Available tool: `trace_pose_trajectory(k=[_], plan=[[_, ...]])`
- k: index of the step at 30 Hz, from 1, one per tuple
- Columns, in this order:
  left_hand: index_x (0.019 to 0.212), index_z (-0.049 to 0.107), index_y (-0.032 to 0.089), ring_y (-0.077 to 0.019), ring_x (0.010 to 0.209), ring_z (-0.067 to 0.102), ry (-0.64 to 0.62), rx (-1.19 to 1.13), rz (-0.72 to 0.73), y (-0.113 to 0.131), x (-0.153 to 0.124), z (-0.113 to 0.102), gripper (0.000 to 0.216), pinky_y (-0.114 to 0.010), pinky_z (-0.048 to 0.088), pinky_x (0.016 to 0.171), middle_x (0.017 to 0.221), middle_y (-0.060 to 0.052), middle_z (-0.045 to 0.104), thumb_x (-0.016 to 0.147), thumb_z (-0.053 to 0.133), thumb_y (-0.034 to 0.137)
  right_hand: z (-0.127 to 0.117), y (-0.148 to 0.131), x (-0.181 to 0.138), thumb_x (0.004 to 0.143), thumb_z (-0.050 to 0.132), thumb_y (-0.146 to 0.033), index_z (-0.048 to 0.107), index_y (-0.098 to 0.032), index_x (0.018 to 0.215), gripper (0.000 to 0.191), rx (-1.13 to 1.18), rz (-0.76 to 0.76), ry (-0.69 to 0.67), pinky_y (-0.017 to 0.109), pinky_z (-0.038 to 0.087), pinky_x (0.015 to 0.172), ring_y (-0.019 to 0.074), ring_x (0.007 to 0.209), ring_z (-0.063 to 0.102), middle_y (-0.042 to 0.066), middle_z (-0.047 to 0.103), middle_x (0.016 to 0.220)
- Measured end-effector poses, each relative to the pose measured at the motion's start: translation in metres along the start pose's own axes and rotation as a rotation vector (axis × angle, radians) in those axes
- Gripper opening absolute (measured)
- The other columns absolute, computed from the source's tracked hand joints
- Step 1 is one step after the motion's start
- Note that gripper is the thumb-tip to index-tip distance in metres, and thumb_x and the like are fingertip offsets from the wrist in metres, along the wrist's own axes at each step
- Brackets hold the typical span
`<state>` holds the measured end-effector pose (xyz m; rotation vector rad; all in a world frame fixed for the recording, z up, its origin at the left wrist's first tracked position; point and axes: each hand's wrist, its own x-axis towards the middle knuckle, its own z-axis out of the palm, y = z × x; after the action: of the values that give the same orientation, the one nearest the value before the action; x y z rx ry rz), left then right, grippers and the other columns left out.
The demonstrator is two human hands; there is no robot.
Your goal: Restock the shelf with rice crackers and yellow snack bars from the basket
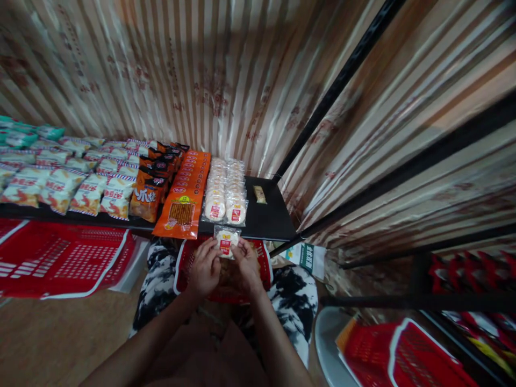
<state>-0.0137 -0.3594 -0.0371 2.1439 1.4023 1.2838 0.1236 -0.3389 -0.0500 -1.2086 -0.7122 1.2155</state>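
Note:
Between my two hands is a clear packet with a round white rice cracker [226, 242] and a red label. My left hand [205, 269] grips its left edge, and my right hand [246, 264] pinches the right edge. The packet is just in front of the shelf edge, above a red basket [264, 263] at my lap; the basket's brownish contents are partly hidden by my hands. On the black shelf [268, 220] behind it, two rows of similar rice cracker packets [226, 188] run from front to back. Left of them lie overlapping orange snack packs [183, 201].
White shrimp-picture snack bags [60, 188] and dark orange bags [147, 196] fill the shelf's left. One small wrapped bar [260, 194] lies right of the crackers. Black metal posts [338, 91] slant at right. Other red baskets stand left [80, 258] and lower right [419, 360].

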Motion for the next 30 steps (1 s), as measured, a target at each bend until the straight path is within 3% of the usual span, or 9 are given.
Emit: trace_pose_trajectory(k=[8, 14, 21, 30], plan=[[0.105, 0.058, 0.015, -0.0239, 0.132, 0.033, -0.097, 0.097, -0.072, 0.0, 0.013, 0.006, 0.032, -0.045, 0.036, 0.108, 0.137, -0.012, 0.042, 0.082, 0.038, 0.009, 0.02, -0.012, 0.024, 0.061, 0.072, -0.032, 0.06, -0.019, 0.094, 0.037, -0.046, -0.028, -0.003, 0.028, 0.05, 0.074, 0.0152, 0.079, 0.063, 0.002, 0.068, 0.088], [0.112, 0.056, 0.015, -0.0255, 0.138, 0.024, -0.126, 0.127, -0.095, -0.005, 0.022, 0.007, 0.039, -0.047, 0.032, 0.111, 0.144, -0.011, 0.035, 0.077, 0.041, 0.006, 0.032, -0.003, 0.042, 0.063, 0.069, -0.034, 0.061, -0.019, 0.096, 0.037, -0.114, -0.093, 0.047, 0.028, 0.05, 0.066, 0.0142, 0.071, 0.06, 0.002, 0.066, 0.087], [0.12, 0.053, 0.013, -0.0256, 0.14, 0.017, -0.144, 0.111, -0.131, -0.008, 0.03, 0.013, 0.046, -0.046, 0.027, 0.114, 0.149, -0.01, 0.026, 0.076, 0.042, 0.005, 0.042, 0.003, 0.063, 0.063, 0.066, -0.037, 0.062, -0.017, 0.096, 0.039, -0.243, -0.198, 0.077, 0.027, 0.048, 0.069, 0.0127, 0.071, 0.056, 0.002, 0.061, 0.086], [0.12, 0.053, 0.014, -0.0278, 0.14, 0.015, -0.137, 0.036, -0.178, -0.023, 0.032, 0.028, 0.046, -0.05, 0.028, 0.113, 0.149, -0.01, 0.029, 0.075, 0.044, 0.005, 0.048, -0.011, 0.063, 0.076, 0.059, -0.035, 0.066, -0.02, 0.1, 0.029, -0.759, -0.384, 0.132, 0.029, 0.045, 0.079, 0.0163, 0.079, 0.056, 0.004, 0.064, 0.092]])
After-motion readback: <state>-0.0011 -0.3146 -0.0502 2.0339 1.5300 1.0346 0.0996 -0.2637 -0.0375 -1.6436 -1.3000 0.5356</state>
